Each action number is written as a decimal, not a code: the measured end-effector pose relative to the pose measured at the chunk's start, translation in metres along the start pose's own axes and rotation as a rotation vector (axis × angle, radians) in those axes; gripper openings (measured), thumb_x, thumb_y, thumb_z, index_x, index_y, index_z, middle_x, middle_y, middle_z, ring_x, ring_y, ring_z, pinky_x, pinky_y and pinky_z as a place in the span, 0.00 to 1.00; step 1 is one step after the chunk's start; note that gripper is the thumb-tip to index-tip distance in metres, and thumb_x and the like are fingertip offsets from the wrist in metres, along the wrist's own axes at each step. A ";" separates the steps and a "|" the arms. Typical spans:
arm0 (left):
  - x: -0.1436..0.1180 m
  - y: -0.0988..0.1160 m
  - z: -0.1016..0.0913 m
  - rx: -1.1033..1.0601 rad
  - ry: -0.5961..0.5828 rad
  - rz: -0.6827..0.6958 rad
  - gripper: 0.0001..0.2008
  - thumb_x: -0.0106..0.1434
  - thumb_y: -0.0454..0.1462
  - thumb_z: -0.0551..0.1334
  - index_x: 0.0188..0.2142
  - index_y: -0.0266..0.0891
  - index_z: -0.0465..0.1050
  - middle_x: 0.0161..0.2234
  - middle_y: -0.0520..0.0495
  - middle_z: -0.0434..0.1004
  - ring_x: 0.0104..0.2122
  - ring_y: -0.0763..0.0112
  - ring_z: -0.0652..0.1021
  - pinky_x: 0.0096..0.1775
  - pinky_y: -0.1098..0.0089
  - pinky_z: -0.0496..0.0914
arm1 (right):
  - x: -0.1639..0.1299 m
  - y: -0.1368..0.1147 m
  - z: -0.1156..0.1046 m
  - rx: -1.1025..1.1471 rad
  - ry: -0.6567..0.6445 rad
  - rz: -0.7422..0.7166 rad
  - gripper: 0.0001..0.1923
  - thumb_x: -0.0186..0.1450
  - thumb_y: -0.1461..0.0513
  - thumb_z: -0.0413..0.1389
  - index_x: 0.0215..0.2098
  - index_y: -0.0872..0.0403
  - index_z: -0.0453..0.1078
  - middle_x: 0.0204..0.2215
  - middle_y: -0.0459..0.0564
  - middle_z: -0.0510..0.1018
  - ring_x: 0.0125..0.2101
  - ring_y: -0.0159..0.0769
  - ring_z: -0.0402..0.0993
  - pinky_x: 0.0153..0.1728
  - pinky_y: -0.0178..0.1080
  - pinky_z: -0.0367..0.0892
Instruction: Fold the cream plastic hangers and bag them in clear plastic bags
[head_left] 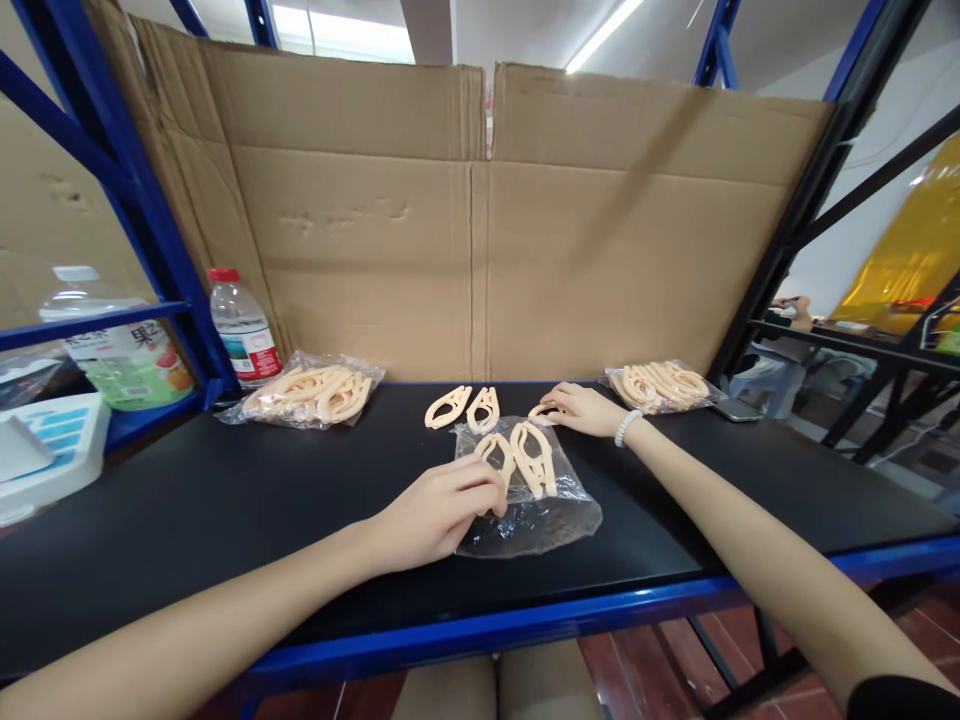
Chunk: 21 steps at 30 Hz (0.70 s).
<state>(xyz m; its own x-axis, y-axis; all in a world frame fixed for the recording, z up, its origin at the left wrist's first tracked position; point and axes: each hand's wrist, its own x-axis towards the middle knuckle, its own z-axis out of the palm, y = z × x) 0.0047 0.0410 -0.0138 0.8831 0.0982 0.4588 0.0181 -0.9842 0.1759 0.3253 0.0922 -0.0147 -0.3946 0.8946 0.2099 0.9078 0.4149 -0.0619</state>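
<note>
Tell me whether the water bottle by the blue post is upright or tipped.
Upright: the water bottle stands on its base on the black worktop, red cap on top.

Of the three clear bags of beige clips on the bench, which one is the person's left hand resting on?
The middle bag, lying flat at the front with only two clips inside. The left hand rests on its near-left edge. The two fuller bags, left and right, lie untouched.

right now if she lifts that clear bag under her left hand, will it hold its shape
Probably not. The clear bag looks thin and crinkled, so it would likely sag. The two clips inside lie loose and would probably slide toward its low end. Its glossy film may slip under the left hand.
</note>
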 end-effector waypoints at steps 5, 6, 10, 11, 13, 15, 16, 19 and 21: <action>-0.001 -0.002 -0.001 0.023 0.039 0.022 0.17 0.58 0.21 0.50 0.36 0.39 0.72 0.41 0.45 0.70 0.38 0.70 0.71 0.40 0.71 0.68 | -0.023 0.026 -0.010 0.034 -0.038 0.078 0.29 0.59 0.65 0.56 0.58 0.59 0.62 0.55 0.60 0.70 0.53 0.45 0.68 0.53 0.44 0.63; -0.001 -0.002 -0.001 0.027 0.039 0.023 0.18 0.58 0.21 0.50 0.38 0.39 0.72 0.41 0.45 0.70 0.39 0.70 0.71 0.40 0.71 0.68 | -0.026 0.029 -0.010 0.036 -0.047 0.095 0.27 0.58 0.68 0.55 0.57 0.59 0.65 0.52 0.59 0.72 0.51 0.45 0.70 0.52 0.43 0.65; -0.001 -0.004 -0.001 0.042 0.045 0.011 0.20 0.59 0.22 0.50 0.42 0.40 0.73 0.41 0.44 0.71 0.39 0.69 0.72 0.40 0.70 0.70 | -0.027 0.030 -0.011 0.053 -0.048 0.106 0.20 0.59 0.70 0.50 0.48 0.57 0.73 0.41 0.54 0.80 0.39 0.41 0.76 0.42 0.39 0.69; -0.001 -0.005 -0.001 0.045 0.048 0.006 0.20 0.59 0.22 0.50 0.43 0.40 0.73 0.41 0.44 0.72 0.39 0.69 0.72 0.40 0.70 0.70 | -0.026 0.029 -0.011 0.060 -0.040 0.095 0.18 0.59 0.69 0.51 0.47 0.57 0.74 0.39 0.53 0.80 0.37 0.40 0.77 0.40 0.37 0.69; -0.002 -0.005 0.000 0.047 0.051 -0.006 0.21 0.59 0.22 0.50 0.44 0.40 0.72 0.42 0.44 0.72 0.39 0.69 0.72 0.40 0.69 0.70 | -0.023 0.025 -0.013 0.070 -0.005 0.079 0.16 0.62 0.67 0.51 0.45 0.57 0.75 0.38 0.52 0.81 0.35 0.39 0.77 0.38 0.36 0.69; -0.003 -0.006 0.000 0.046 0.055 -0.012 0.21 0.59 0.22 0.50 0.44 0.40 0.72 0.43 0.44 0.72 0.40 0.69 0.72 0.41 0.69 0.69 | -0.022 0.020 -0.015 0.069 0.068 0.089 0.15 0.64 0.66 0.48 0.44 0.57 0.75 0.37 0.52 0.81 0.35 0.39 0.77 0.38 0.37 0.69; -0.003 -0.006 0.000 0.045 0.058 -0.015 0.20 0.59 0.22 0.50 0.44 0.40 0.73 0.43 0.44 0.72 0.40 0.69 0.72 0.41 0.69 0.69 | -0.022 0.017 -0.017 0.064 0.117 0.103 0.16 0.65 0.66 0.47 0.44 0.57 0.75 0.37 0.53 0.81 0.35 0.40 0.77 0.39 0.38 0.69; -0.003 -0.006 0.000 0.050 0.065 -0.024 0.19 0.61 0.23 0.50 0.44 0.40 0.73 0.43 0.44 0.72 0.40 0.69 0.72 0.42 0.69 0.70 | -0.024 0.007 -0.022 0.059 0.286 0.155 0.15 0.66 0.65 0.46 0.42 0.57 0.75 0.37 0.55 0.81 0.37 0.43 0.77 0.42 0.41 0.68; -0.003 -0.006 0.000 0.058 0.072 -0.031 0.19 0.61 0.23 0.50 0.44 0.40 0.73 0.43 0.44 0.72 0.40 0.69 0.72 0.41 0.69 0.70 | -0.025 -0.001 -0.026 0.066 0.391 0.179 0.14 0.67 0.64 0.47 0.42 0.57 0.74 0.38 0.55 0.80 0.38 0.42 0.77 0.43 0.42 0.68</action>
<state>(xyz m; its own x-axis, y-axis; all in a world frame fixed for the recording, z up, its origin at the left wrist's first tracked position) 0.0022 0.0465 -0.0167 0.8456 0.1370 0.5160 0.0737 -0.9872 0.1415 0.3375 0.0654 0.0054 -0.1369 0.8281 0.5436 0.9409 0.2803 -0.1901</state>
